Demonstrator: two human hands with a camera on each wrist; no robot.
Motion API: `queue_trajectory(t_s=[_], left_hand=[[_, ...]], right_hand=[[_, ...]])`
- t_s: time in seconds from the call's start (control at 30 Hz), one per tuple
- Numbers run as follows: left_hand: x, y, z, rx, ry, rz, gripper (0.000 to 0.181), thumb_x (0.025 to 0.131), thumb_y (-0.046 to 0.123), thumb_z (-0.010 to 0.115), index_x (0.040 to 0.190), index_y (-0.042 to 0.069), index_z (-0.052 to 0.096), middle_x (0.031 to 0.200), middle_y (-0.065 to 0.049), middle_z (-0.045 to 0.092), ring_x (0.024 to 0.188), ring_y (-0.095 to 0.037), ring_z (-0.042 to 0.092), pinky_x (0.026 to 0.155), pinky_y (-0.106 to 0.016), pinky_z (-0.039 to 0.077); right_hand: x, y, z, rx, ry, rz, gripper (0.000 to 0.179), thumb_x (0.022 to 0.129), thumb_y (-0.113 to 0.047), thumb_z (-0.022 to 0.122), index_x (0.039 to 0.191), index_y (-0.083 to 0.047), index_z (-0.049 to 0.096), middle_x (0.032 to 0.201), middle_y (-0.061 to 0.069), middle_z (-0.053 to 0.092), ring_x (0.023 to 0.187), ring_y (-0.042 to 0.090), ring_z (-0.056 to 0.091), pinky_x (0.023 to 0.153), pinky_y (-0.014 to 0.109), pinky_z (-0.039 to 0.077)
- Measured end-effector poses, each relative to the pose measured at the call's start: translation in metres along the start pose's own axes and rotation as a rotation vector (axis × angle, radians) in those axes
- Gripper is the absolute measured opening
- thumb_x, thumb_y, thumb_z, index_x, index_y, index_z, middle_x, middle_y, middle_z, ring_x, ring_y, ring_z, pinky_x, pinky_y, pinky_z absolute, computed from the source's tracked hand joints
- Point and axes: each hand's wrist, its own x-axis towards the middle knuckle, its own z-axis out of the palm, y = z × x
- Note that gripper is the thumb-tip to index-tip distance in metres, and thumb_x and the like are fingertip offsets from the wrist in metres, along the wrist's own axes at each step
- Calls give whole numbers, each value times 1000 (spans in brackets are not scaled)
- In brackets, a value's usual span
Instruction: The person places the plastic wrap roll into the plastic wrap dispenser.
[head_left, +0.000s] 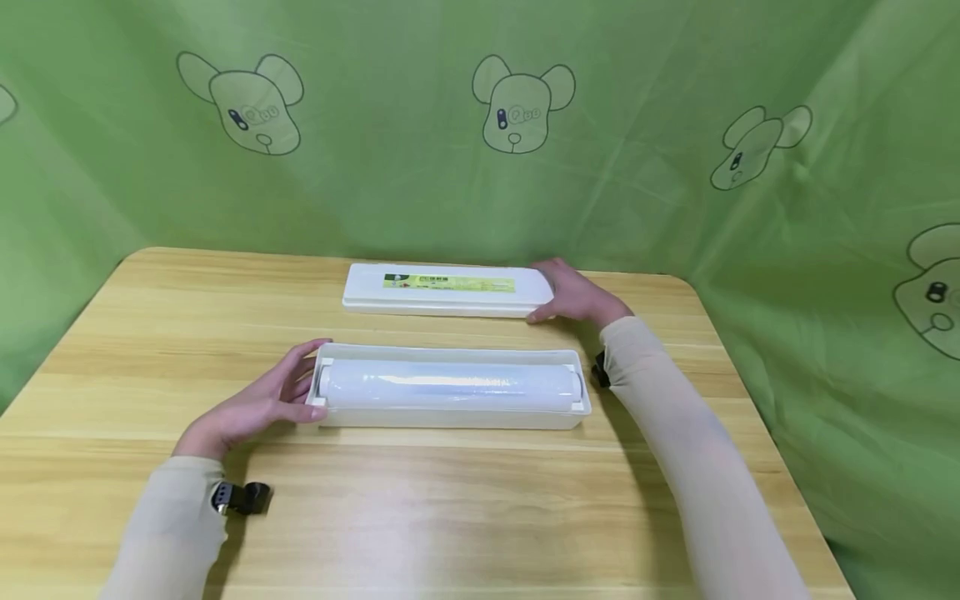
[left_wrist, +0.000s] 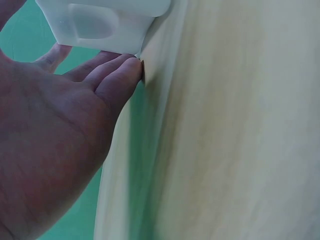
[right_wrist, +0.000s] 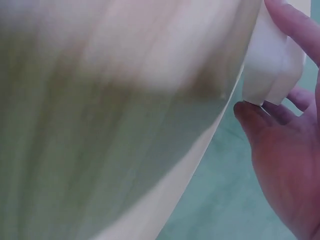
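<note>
A long white box [head_left: 450, 419] stands on the table, with a shiny roll of cling film [head_left: 450, 385] lying lengthwise inside it. My left hand [head_left: 258, 400] grips the box's left end, thumb at the front corner and fingers round the back. In the left wrist view, the fingertips meet the lower edge of the box's end wall [left_wrist: 92, 22]. Farther back lies the white lid [head_left: 442, 302], bearing a yellow-green label [head_left: 450, 283]. My right hand [head_left: 572, 293] holds the lid's right end between thumb and fingers; the right wrist view shows the lid's end [right_wrist: 267, 65] within that grasp.
The light wooden table [head_left: 420, 517] has rounded back corners. A green curtain [head_left: 390, 192] with printed bear heads hangs behind it and along the sides. A strip of tabletop separates the box from the lid.
</note>
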Motion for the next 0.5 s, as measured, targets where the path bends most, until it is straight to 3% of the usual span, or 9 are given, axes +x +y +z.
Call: queue_trajectory(t_s=[0.17, 0.5], left_hand=[[0, -1, 0, 3, -2, 1, 98, 85, 13, 74, 157, 17, 8, 159, -23, 13, 143, -43, 16, 113, -38, 24], [1, 0, -1, 18, 1, 12, 97, 85, 12, 74, 157, 15, 8, 159, -24, 12, 143, -44, 15, 114, -46, 20]], right_hand=[[-7, 2, 0, 84, 44, 31, 104, 65, -24, 93, 147, 5, 35, 142, 24, 38, 130, 38, 37, 113, 52, 28], [-12, -4, -1, 205, 64, 52, 102, 64, -15, 92, 145, 6, 33, 139, 22, 42, 126, 37, 41, 113, 50, 28]])
